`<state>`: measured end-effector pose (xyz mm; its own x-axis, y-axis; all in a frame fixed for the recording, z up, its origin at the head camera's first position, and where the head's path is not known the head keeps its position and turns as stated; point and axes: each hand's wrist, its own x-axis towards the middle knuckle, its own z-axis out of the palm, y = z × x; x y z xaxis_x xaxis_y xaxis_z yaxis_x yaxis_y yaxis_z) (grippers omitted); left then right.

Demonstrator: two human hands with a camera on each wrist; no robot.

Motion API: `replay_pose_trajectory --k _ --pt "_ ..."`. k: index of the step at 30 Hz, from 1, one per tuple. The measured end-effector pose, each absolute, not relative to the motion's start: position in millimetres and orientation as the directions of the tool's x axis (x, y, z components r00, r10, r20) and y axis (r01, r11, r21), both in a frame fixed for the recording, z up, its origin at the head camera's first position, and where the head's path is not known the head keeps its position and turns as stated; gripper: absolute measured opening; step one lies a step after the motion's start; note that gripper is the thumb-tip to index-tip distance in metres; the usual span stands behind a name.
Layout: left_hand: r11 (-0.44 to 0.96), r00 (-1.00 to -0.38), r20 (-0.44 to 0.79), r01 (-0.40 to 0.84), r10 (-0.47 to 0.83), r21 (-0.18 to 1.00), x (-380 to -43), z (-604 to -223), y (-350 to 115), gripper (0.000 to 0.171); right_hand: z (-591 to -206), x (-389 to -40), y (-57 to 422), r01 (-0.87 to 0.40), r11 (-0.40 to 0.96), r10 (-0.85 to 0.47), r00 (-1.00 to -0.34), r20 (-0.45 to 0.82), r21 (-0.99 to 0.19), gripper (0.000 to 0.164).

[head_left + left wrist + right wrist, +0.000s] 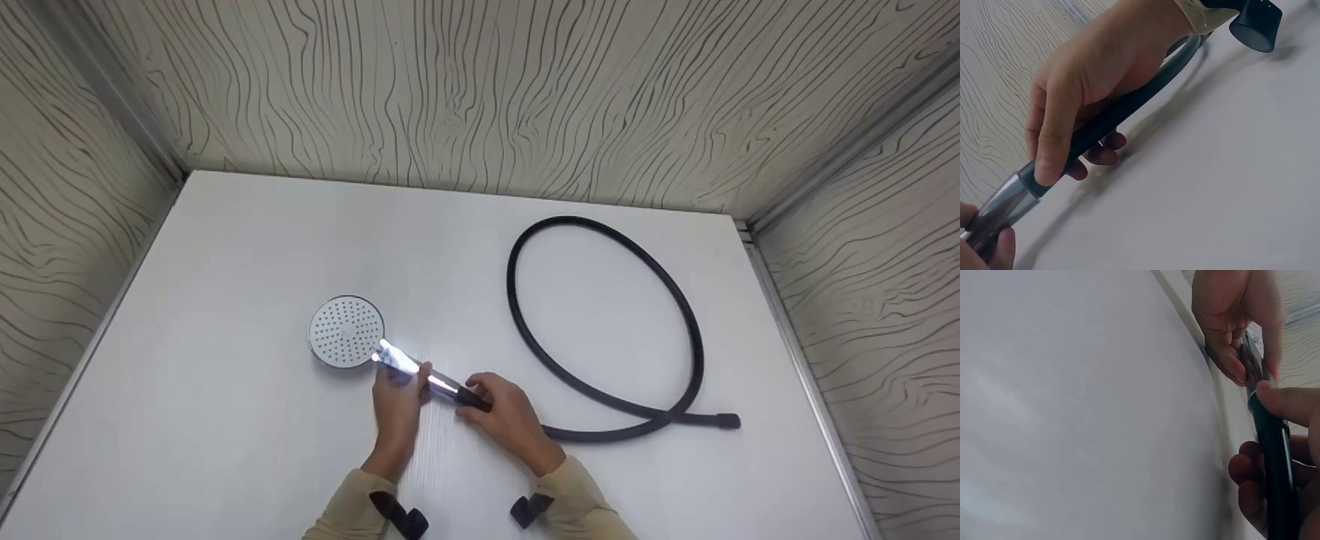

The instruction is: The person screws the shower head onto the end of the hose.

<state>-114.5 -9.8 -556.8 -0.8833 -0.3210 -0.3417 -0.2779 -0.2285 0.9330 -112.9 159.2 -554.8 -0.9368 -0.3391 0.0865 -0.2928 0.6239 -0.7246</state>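
A chrome shower head [346,331] with a round, white, dotted face lies left of centre, its shiny handle slanting down to the right. My left hand [397,405] grips that handle [1005,205] between thumb and fingers. At the handle's lower end sits the black end of a hose [592,435], lined up with it and meeting its rim. My right hand [504,412] pinches this black hose end [1266,416], thumb on one side and fingers curled beneath. In the left wrist view the hose runs back under my right palm.
The hose makes one large loop on the white table [225,300], crossing itself near its free end [727,421] at the right. Wood-patterned panels [450,97] stand behind and on both sides. Each sleeve carries a black wrist mount [529,510].
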Motion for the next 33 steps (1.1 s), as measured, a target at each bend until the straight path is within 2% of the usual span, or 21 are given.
replay_pose_trajectory --k 6,10,15,20,25,33 --pt "-0.206 -0.893 -0.319 -0.263 -0.317 0.943 -113.7 -552.3 -9.8 0.064 -551.3 -112.4 156.6 -0.440 0.650 -0.354 -0.897 0.266 -0.620 0.021" --pt "-0.151 -0.913 -0.251 -0.212 -0.322 0.966 -113.3 -545.8 -11.1 0.070 -545.3 -113.6 157.0 -0.501 0.641 -0.391 -0.865 0.315 -0.582 0.016" --pt "-0.147 -0.928 -0.230 -0.193 -0.294 0.970 -111.1 -540.6 -12.2 0.071 -538.9 -113.0 159.1 -0.482 0.601 -0.390 -0.873 0.293 -0.638 0.013" --pt "0.006 -0.904 -0.226 -0.245 -0.361 0.969 -110.0 -538.3 -13.7 0.064 -534.0 -110.4 160.0 -0.402 0.586 -0.370 -0.905 0.210 -0.703 0.016" --pt "0.153 -0.906 -0.209 -0.281 -0.367 0.948 -111.1 -538.0 -17.6 0.043 -531.9 -108.3 159.6 -0.378 0.625 -0.372 -0.914 0.165 -0.684 0.017" --pt "0.226 -0.924 -0.206 -0.286 -0.322 0.931 -108.0 -536.2 -21.6 0.038 -534.2 -108.8 159.8 -0.407 0.656 -0.394 -0.903 0.171 -0.635 0.012"
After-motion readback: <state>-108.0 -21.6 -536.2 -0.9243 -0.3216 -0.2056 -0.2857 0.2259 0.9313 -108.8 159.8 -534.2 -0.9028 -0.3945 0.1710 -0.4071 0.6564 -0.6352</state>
